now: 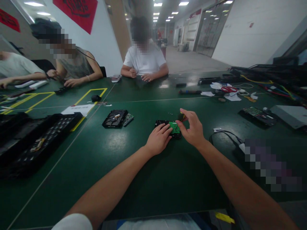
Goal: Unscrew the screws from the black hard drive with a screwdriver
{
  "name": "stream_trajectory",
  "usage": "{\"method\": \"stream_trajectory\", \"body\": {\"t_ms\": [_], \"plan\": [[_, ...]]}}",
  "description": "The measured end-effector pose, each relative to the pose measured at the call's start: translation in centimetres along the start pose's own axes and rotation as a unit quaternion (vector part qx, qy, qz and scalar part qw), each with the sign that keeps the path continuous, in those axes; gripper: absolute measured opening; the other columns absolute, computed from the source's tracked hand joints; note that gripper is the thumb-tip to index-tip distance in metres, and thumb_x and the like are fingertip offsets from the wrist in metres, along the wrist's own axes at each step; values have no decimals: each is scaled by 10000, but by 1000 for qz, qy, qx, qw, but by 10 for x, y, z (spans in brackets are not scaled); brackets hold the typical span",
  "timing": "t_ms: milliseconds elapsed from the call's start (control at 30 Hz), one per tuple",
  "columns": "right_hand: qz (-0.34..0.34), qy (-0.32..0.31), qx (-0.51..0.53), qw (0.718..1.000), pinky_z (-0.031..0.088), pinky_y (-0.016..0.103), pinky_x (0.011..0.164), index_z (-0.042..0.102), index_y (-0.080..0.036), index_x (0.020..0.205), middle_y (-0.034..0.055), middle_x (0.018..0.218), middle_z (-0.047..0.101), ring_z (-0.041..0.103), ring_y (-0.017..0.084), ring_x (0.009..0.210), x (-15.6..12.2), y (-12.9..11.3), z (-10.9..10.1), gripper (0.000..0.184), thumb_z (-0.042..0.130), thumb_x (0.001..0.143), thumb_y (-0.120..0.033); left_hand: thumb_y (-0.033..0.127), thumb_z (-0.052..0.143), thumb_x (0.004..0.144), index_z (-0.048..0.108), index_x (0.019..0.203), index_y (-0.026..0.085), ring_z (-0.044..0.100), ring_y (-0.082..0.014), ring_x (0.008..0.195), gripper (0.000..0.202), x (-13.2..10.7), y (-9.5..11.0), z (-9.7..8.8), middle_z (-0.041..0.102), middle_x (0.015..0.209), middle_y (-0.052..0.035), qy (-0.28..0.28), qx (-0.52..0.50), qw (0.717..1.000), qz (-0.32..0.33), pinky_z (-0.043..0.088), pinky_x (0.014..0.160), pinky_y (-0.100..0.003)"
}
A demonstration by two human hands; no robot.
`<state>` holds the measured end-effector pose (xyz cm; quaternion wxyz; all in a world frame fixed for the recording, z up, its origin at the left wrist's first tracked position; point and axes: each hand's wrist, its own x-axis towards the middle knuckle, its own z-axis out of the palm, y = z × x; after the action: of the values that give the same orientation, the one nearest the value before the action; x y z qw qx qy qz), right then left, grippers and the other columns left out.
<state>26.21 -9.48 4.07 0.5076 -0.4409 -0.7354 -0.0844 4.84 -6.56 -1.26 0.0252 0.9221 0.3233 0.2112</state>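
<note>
Black rectangular drive with a bright green circuit board [175, 127]: flat on the table in front of the wearer, green side up, partly covered by the left hand.
Dark green tabletop [203, 179]: spans most of the view; thin pale seams, yellow tape outlines toward the far left.
Far side of table: person in a white T-shirt [145, 60], both hands near the surface; two more people seated to the left.
Long black plastic trays [55, 140]: left edge, side by side, small parts lying in the nearest.
Tangled heap of dark cables [275, 83]: far right, coloured wires among it.
Grey metal box [290, 116]: right edge, near side of the cables.
Left hand [159, 140]: palm down, fingers extended and laid over the drive's left and middle, not wrapped round it.
Right hand [193, 131]: thumb and fingertips closed in a pinch at the drive's right end.
Flat black ribbed case [112, 119]: left of the drive, well apart; thin circuit board [129, 119] at its right edge, contact unclear.
Small dark-and-yellow piece [182, 117]: in the right hand's pinch, mostly hidden; kind unclear.
Tiny pale specks [170, 113]: on the tabletop just beyond the drive.
</note>
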Motion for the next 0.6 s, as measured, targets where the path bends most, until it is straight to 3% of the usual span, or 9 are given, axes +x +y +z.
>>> {"method": "stream_trajectory", "body": {"t_ms": [367,600], "plan": [[42,-41,83,995,590,525,1075,360,-341,1621,91,1441,642,701,285,1217,-5,1,3,572,516,1072,-299,389,493,1065,545,1508,201,407,-311,1516,484,0,-1,-1,516,1601,-95,0,-9,1000,4,384,1248,-512],[23,-40,62,997,625,518,996,389,-343,1598,103,1394,637,702,278,1132,-2,-1,0,583,571,1046,-305,385,489,1067,546,1506,202,405,-315,1517,479,0,-1,-1,512,1603,-92,-2,-12,1000,4,387,1244,-516]]}}
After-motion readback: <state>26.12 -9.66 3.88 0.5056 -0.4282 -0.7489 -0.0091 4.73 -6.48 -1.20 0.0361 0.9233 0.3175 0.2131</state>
